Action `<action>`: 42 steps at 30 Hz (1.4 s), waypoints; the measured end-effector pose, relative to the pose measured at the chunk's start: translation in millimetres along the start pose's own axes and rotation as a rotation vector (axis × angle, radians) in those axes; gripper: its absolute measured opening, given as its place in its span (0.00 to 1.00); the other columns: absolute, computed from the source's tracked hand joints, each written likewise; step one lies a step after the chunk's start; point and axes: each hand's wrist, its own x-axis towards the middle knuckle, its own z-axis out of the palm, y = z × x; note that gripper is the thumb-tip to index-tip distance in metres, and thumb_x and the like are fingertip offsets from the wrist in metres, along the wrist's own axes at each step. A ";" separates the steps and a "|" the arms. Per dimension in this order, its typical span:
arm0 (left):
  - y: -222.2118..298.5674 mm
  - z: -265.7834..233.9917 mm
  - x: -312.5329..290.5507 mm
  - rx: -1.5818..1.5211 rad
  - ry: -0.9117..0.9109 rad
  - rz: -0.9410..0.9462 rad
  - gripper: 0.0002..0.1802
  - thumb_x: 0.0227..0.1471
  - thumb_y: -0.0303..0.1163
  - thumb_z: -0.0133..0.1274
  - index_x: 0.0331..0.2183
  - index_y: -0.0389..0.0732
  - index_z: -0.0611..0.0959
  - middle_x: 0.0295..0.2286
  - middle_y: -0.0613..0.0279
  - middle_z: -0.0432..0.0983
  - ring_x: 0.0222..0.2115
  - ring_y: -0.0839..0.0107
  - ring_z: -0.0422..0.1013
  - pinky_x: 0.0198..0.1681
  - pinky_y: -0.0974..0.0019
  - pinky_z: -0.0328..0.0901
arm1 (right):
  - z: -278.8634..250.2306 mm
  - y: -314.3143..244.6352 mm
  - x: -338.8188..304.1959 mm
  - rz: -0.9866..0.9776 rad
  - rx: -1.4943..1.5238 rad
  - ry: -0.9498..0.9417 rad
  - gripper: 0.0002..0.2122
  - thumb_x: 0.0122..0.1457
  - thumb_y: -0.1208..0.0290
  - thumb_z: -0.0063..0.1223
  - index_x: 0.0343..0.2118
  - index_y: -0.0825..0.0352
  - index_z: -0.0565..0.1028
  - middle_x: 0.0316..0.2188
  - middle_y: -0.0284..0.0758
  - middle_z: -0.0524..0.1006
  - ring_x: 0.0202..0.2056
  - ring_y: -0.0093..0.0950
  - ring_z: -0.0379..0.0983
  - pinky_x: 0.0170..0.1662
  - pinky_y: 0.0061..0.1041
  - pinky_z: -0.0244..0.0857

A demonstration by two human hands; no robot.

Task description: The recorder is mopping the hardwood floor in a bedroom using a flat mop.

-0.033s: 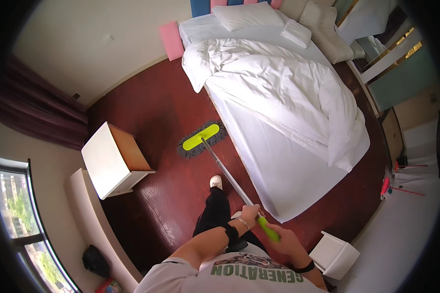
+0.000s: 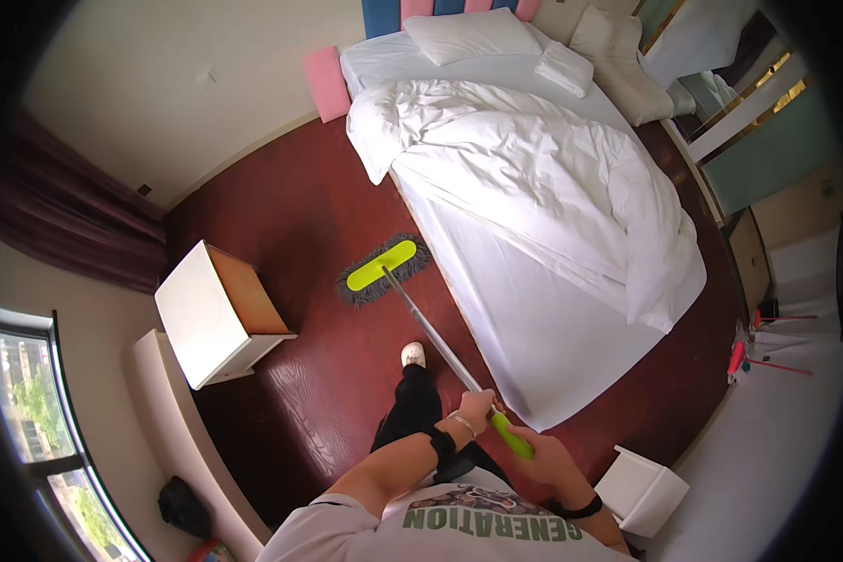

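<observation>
The mop (image 2: 437,345) runs through the fingers of both hands and reaches forward and to the left of them; the fingers of the left hand (image 2: 475,408) are closed round the metal pole, just above the green grip (image 2: 512,438); the fingers of the right hand (image 2: 551,463) are on that grip near its end, behind and to the right of the left fingers, and they look curled round its underside, though part of their hold is hidden; the mop head (image 2: 381,266), lime green with a grey fringe, lies on the dark red floor (image 2: 295,403), well ahead of the left fingers and just beside the edge of the bed (image 2: 534,384); a shoe (image 2: 413,354) stands on the floor between the left fingers and the mop head, to the left of the pole; the bed spreads ahead of the fingers and to their right, with a rumpled white quilt (image 2: 543,197) farther off and a pillow (image 2: 473,35) beyond it; a white cabinet (image 2: 201,314) stands well to the left of the fingers; a small white stand (image 2: 639,489) is near the right fingers, on their right.
</observation>
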 end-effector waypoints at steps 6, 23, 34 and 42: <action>113.4 4.7 15.1 0.045 0.059 0.124 0.05 0.44 0.23 0.42 0.21 0.33 0.70 0.17 0.52 0.67 0.19 0.58 0.68 0.24 0.59 0.66 | -29.3 -74.3 95.2 -0.049 -0.088 0.030 0.22 0.49 0.60 0.51 0.49 0.52 0.66 0.29 0.42 0.76 0.31 0.43 0.72 0.34 0.38 0.65; 356.1 -14.1 61.1 0.189 0.131 0.316 0.07 0.43 0.26 0.43 0.18 0.35 0.72 0.14 0.56 0.67 0.15 0.62 0.66 0.19 0.61 0.62 | -66.5 -195.3 309.8 -0.224 -0.133 -0.132 0.24 0.49 0.62 0.49 0.51 0.58 0.60 0.28 0.49 0.74 0.32 0.48 0.70 0.35 0.44 0.62; 491.8 19.5 86.3 0.252 0.319 0.446 0.07 0.43 0.24 0.46 0.19 0.31 0.73 0.16 0.58 0.68 0.15 0.67 0.67 0.17 0.64 0.63 | -146.1 -276.9 426.1 -0.255 -0.214 -0.261 0.25 0.49 0.60 0.48 0.51 0.61 0.61 0.30 0.50 0.74 0.34 0.48 0.70 0.37 0.43 0.63; 601.8 2.5 79.7 0.272 0.307 0.380 0.07 0.44 0.26 0.46 0.21 0.32 0.74 0.16 0.58 0.69 0.16 0.65 0.71 0.16 0.65 0.65 | -137.5 -336.6 514.5 -0.264 -0.249 -0.315 0.26 0.50 0.59 0.47 0.52 0.62 0.58 0.31 0.49 0.74 0.34 0.49 0.70 0.37 0.44 0.63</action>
